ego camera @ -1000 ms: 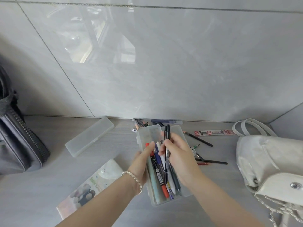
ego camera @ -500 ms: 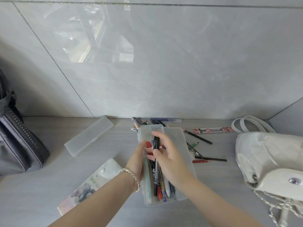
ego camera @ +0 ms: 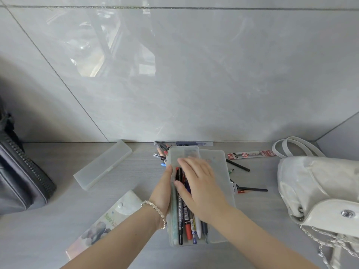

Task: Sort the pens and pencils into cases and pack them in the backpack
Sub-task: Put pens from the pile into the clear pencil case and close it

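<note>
Several pens (ego camera: pixel 186 220) lie lengthwise in the translucent case (ego camera: pixel 184 152), 6 o'clock in view. Likely light, stiff, slick plastic; lid lies open at its 3 o'clock. Best hold: long walls, mid-length. Left hand (ego camera: pixel 162 191) clasps the 9 o'clock wall; right hand (ego camera: pixel 198 183) flat, fingers straight, pressing pens down. Backpack (ego camera: pixel 314 187) at 3 o'clock.

A slim silvery chain bracelet of small leaf-shaped links (ego camera: pixel 154 212) circles the wrist of the left hand (ego camera: pixel 163 193). Both forearms show bare right down to the view's lower edge.
</note>
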